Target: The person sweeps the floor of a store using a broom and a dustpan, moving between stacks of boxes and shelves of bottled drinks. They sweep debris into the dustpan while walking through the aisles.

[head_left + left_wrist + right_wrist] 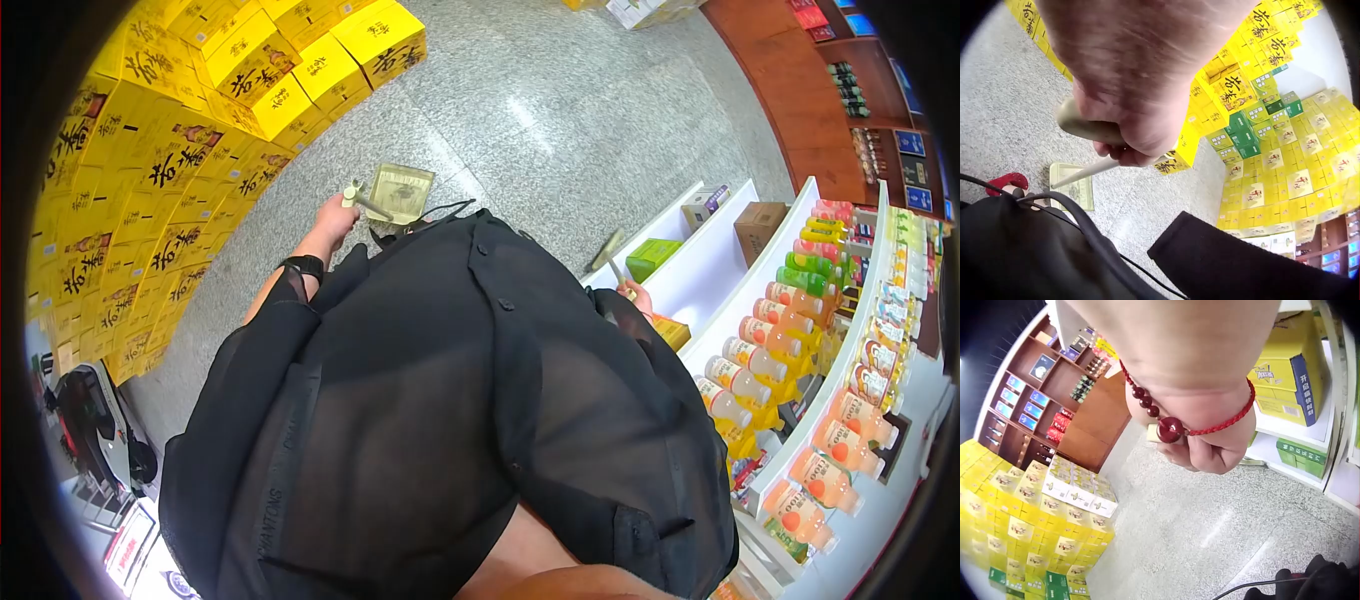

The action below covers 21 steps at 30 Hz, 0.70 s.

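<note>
My left hand (337, 220) grips the top of a long pale handle (1092, 170), fingers curled round it. That handle runs down to a pale yellowish dustpan (404, 190), low by the floor ahead of my body. Over at the right, my right hand (638, 297) holds a broom (608, 250) by its pale stick, close beside the white shelves. The right wrist view shows the curled fingers (1213, 456) and the blunt handle end (1155, 434) poking out near the thumb side. Most of the broom is hidden there by the hand and wrist.
Stacked yellow cartons (170, 180) line the left side. White shelves (730, 265) with a green box (655, 257) and bottled drinks (770, 335) stand at the right. Grey speckled floor (530, 120) lies between, with a wooden cabinet (760, 80) at the far right.
</note>
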{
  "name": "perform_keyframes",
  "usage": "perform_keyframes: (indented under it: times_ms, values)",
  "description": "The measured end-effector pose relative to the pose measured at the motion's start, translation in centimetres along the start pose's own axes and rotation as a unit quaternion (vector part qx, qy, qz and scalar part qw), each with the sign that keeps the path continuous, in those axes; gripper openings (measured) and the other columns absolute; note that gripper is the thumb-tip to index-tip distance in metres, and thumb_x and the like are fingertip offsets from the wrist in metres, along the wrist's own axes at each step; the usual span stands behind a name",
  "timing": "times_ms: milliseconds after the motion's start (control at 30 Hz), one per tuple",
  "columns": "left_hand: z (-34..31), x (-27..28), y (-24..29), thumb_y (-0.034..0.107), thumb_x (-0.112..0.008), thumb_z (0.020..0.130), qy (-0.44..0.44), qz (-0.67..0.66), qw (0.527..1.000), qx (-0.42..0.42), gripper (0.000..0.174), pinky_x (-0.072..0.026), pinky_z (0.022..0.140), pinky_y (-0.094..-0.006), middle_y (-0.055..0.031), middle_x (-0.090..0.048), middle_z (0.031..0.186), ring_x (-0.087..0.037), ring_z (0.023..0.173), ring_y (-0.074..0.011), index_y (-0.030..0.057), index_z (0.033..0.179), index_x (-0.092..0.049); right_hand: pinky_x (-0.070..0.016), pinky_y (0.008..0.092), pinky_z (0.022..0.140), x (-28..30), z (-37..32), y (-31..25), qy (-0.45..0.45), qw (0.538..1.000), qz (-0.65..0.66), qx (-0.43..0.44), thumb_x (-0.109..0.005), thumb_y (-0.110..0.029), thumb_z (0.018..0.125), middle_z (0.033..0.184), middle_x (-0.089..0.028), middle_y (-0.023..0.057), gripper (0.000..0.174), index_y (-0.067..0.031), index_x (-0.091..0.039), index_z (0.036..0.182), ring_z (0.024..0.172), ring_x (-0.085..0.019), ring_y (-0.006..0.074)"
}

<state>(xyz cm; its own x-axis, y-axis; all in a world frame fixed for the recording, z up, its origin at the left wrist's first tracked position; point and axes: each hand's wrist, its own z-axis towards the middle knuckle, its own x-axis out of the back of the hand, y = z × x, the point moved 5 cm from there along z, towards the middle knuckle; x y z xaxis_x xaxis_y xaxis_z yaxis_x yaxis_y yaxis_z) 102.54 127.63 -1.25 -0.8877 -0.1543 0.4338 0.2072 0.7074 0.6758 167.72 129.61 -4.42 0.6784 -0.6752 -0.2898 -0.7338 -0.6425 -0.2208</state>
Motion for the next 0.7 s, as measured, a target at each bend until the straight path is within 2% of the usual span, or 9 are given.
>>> perform_keyframes:
  times_ms: [33, 100, 133, 233, 367, 400, 500, 533, 700]
  values:
    - [0.3, -0.1, 0.0, 0.002, -0.053, 0.071, -0.007, 0.024, 1.000, 0.002, 0.032, -0.0419, 0.054, -0.0292, -0.0049, -0.056, 0.074, -0.052, 0.063, -0.0144, 0.0032, 0.103, -0.055, -0.0290, 0.0229, 0.036, -1.1, 0.0, 0.4, -0.001, 1.000, 0.000, -0.001, -0.050, -0.014, 0.084, 0.059, -0.045, 0.0051, 0.012, -0.0065, -0.043, 0.079, 0.043, -0.040, 0.0117]
    - [0.3, -0.3, 0.5, 0.004, -0.054, 0.071, -0.014, 0.022, 1.000, 0.003, 0.032, -0.0427, 0.052, -0.0295, -0.0067, -0.058, 0.076, -0.053, 0.062, -0.0155, 0.0030, 0.103, -0.056, -0.0325, 0.0235, 0.037, -3.9, -0.7, 1.2, 0.022, 0.938, -0.328, 0.106, -0.052, -0.014, 0.083, 0.060, -0.047, 0.0051, 0.012, -0.0058, -0.043, 0.082, 0.044, -0.042, 0.0119]
    - [0.4, -0.4, 0.8, 0.005, -0.055, 0.071, -0.021, 0.019, 1.000, 0.003, 0.033, -0.0434, 0.051, -0.0298, -0.0085, -0.060, 0.077, -0.055, 0.060, -0.0165, 0.0028, 0.104, -0.057, -0.0348, 0.0236, 0.038, -5.7, -1.7, 2.2, 0.026, 0.922, -0.369, 0.111, -0.054, -0.013, 0.082, 0.062, -0.049, 0.0046, 0.013, -0.0063, -0.043, 0.085, 0.045, -0.043, 0.0124]
    - [1.2, -0.5, 0.7, 0.005, -0.054, 0.071, -0.005, 0.046, 0.999, 0.000, 0.033, -0.0414, 0.048, -0.0293, -0.0073, -0.058, 0.074, -0.053, 0.058, -0.0149, 0.0030, 0.104, -0.057, -0.0358, 0.0236, 0.039, -9.5, -1.6, 4.1, -0.013, 0.943, -0.331, 0.023, -0.054, -0.011, 0.081, 0.061, -0.048, 0.0029, 0.013, -0.0085, -0.043, 0.087, 0.045, -0.043, 0.0120]
    - [0.6, -0.9, 2.1, 0.005, -0.055, 0.070, -0.003, 0.019, 1.000, 0.020, 0.034, -0.0411, 0.048, -0.0289, -0.0067, -0.057, 0.072, -0.051, 0.057, -0.0142, 0.0030, 0.104, -0.056, -0.0266, 0.0209, 0.032, -15.1, -3.0, 4.5, -0.065, 0.902, -0.424, -0.047, -0.054, -0.008, 0.080, 0.059, -0.045, 0.0008, 0.015, -0.0127, -0.042, 0.089, 0.042, -0.040, 0.0090]
    - [0.8, -1.2, 2.3, 0.005, -0.055, 0.070, -0.007, 0.000, 1.000, 0.024, 0.034, -0.0412, 0.048, -0.0287, -0.0065, -0.057, 0.072, -0.051, 0.057, -0.0140, 0.0034, 0.104, -0.056, -0.0218, 0.0193, 0.030, -16.2, -3.0, 4.6, -0.070, 0.901, -0.426, -0.053, -0.054, -0.008, 0.080, 0.059, -0.044, 0.0002, 0.019, -0.0130, -0.045, 0.096, 0.040, -0.037, 0.0080]
    - [1.6, -1.7, 3.6, 0.005, -0.055, 0.069, -0.021, -0.012, 0.999, 0.028, 0.035, -0.0417, 0.049, -0.0288, -0.0067, -0.057, 0.072, -0.051, 0.058, -0.0143, 0.0038, 0.104, -0.056, -0.0225, 0.0193, 0.031, -20.3, -3.6, 5.1, -0.096, 0.874, -0.472, -0.059, -0.053, -0.007, 0.080, 0.060, -0.044, -0.0004, 0.031, -0.0132, -0.046, 0.109, 0.040, -0.036, 0.0076]
    - [1.8, -2.0, 4.0, 0.006, -0.055, 0.069, -0.031, -0.003, 0.999, 0.026, 0.035, -0.0423, 0.050, -0.0292, -0.0071, -0.057, 0.073, -0.051, 0.059, -0.0148, 0.0037, 0.104, -0.056, -0.0232, 0.0194, 0.032, -21.4, -3.5, 5.3, -0.116, 0.856, -0.498, -0.072, -0.053, -0.006, 0.079, 0.061, -0.044, -0.0011, 0.046, -0.0135, -0.044, 0.123, 0.041, -0.035, 0.0066]
    - [3.8, -3.2, 7.0, 0.008, -0.055, 0.069, -0.041, 0.051, 0.998, 0.002, 0.036, -0.0438, 0.057, -0.0308, -0.0087, -0.060, 0.078, -0.055, 0.064, -0.0174, 0.0034, 0.105, -0.056, -0.0237, 0.0190, 0.035, -24.6, -2.7, 5.1, -0.142, 0.808, -0.569, -0.056, -0.055, -0.007, 0.076, 0.062, -0.046, -0.0019, 0.057, -0.0111, -0.040, 0.131, 0.042, -0.036, 0.0047]
